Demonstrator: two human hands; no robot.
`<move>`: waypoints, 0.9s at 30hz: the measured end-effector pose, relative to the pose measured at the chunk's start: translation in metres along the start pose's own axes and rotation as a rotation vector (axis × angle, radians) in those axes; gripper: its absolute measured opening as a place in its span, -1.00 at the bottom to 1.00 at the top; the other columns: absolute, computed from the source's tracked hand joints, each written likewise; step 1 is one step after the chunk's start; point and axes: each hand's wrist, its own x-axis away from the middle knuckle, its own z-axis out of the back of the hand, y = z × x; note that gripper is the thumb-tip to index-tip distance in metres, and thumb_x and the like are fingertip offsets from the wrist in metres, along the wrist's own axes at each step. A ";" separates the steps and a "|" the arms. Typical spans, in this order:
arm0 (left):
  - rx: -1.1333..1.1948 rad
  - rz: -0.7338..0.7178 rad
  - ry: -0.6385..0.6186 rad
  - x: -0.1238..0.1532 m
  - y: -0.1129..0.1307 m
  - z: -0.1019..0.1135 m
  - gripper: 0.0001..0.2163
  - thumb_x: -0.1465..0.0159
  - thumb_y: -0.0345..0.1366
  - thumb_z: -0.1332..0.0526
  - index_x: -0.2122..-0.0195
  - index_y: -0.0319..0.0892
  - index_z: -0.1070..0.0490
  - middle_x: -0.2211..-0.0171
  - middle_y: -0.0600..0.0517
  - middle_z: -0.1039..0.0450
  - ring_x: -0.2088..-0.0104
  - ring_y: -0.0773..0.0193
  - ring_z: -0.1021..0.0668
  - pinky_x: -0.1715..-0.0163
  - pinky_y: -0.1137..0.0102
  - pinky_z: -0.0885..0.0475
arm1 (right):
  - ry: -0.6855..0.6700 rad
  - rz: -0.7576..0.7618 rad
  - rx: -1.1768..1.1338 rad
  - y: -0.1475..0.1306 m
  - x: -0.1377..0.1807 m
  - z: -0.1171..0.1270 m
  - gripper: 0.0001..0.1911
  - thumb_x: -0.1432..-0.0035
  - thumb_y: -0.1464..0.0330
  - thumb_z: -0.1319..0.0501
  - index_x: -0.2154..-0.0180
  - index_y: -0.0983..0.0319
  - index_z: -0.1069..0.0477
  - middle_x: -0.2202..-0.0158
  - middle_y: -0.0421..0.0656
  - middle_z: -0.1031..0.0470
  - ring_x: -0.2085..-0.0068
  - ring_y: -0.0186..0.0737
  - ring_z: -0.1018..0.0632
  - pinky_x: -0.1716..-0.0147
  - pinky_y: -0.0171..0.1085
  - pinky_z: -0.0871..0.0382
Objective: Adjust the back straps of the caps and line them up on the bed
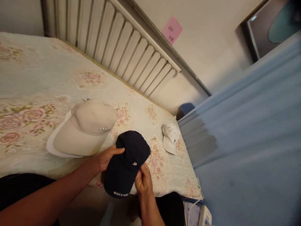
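Bed [56, 73] (floral): beyond L hand [107, 159] & R hand [144, 180]. Blue curtain [249, 147]: right of R hand. Beige cap [90, 121]: on bed, just left of L hand. Navy cap [131, 149]: btwn hands, L hand gripping one side, R hand gripping opp. side. White cap [171, 136]: on bed, beyond & right of R hand.

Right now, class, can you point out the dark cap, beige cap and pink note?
Dark cap [128, 158]: head view, on the front of the crown.
Beige cap [87, 124]: head view, on the crown, near the brim.
Pink note [172, 30]: head view, on its middle.
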 end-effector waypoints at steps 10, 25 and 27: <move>0.023 0.019 0.001 0.001 0.000 0.000 -0.62 -0.13 -0.35 -0.31 -0.01 -0.24 -0.44 0.26 -0.18 -0.60 0.32 0.05 -0.61 0.11 0.11 -0.39 | 0.051 0.010 0.076 -0.001 0.001 -0.002 -0.56 -0.01 0.34 -0.29 0.02 0.24 -0.41 -0.04 -0.05 -0.50 -0.09 -0.10 -0.48 -0.19 -0.06 -0.22; 0.000 0.001 0.016 0.002 0.002 -0.007 -0.60 -0.10 -0.33 -0.34 0.00 -0.22 -0.45 0.29 -0.17 -0.61 0.34 0.05 -0.61 0.14 0.13 -0.39 | 0.030 -0.007 0.050 -0.002 0.001 -0.005 -0.58 -0.01 0.35 -0.30 0.04 0.22 -0.43 -0.03 -0.07 -0.50 -0.08 -0.13 -0.48 -0.21 -0.09 -0.18; 0.002 0.010 0.018 0.002 0.003 -0.007 -0.61 -0.10 -0.33 -0.33 0.01 -0.24 -0.46 0.30 -0.18 -0.61 0.34 0.05 -0.61 0.14 0.13 -0.39 | 0.034 -0.005 0.040 -0.002 0.001 -0.003 -0.61 -0.01 0.37 -0.30 0.05 0.21 -0.44 -0.02 -0.09 -0.51 -0.08 -0.15 -0.49 -0.21 -0.10 -0.18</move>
